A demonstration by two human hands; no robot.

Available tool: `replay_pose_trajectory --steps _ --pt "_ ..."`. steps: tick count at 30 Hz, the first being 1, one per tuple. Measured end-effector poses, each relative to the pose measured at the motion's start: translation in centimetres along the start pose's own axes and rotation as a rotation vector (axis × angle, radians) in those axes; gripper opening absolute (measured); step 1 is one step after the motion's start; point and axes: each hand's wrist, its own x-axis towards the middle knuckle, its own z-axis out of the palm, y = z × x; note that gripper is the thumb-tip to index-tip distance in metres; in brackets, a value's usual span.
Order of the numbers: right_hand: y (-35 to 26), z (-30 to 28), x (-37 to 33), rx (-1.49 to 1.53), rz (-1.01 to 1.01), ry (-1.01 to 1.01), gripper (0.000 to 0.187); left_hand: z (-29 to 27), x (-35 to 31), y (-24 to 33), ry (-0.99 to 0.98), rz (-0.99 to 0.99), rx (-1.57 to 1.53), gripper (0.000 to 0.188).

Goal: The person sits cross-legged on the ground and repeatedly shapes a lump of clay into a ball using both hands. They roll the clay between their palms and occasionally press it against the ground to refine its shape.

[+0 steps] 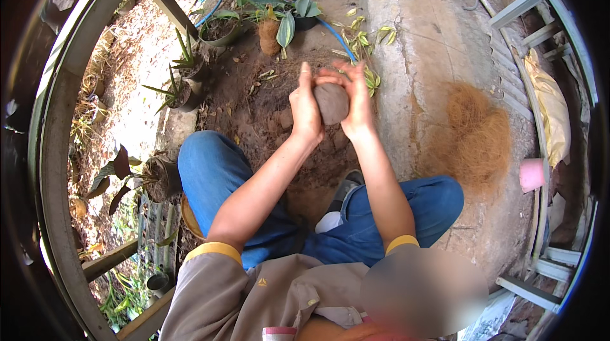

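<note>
A smooth, grey-brown mud ball (331,103) sits between my two hands, above the loose dark soil (264,115) in front of my knees. Along its left side, my left hand (305,108) presses with the palm, thumb pointing up. From the right, my right hand (358,98) cups it, and its fingers curve over the far side. The far face of the ball and some fingertips are hidden behind the hands.
Brown coconut fibre (478,128) lies heaped on the concrete to the right, near a pink pot (532,174). Beyond my hands are a fibre-covered ball (269,38) with leaves, a potted plant (220,30) and a blue hose (338,37). More pots (185,96) line the left.
</note>
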Motion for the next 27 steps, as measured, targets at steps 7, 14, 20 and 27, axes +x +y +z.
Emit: replay_pose_trajectory --steps 7,14,20,27 --pt "0.1 -1.8 0.6 -0.125 -0.394 -0.025 0.046 0.0 -0.4 -0.6 0.0 0.654 0.698 0.048" --pt "-0.3 -0.2 0.2 -0.551 -0.601 0.019 0.029 -0.1 0.7 -0.9 -0.247 0.287 0.278 0.055" --pt "-1.9 0.7 -0.9 -0.797 -0.464 -0.136 0.034 0.3 -1.1 2.6 -0.309 -0.346 -0.084 0.095" --pt "-1.6 0.5 -0.6 -1.209 -0.849 0.08 0.034 -1.0 0.7 -0.5 -0.147 -0.086 0.237 0.084"
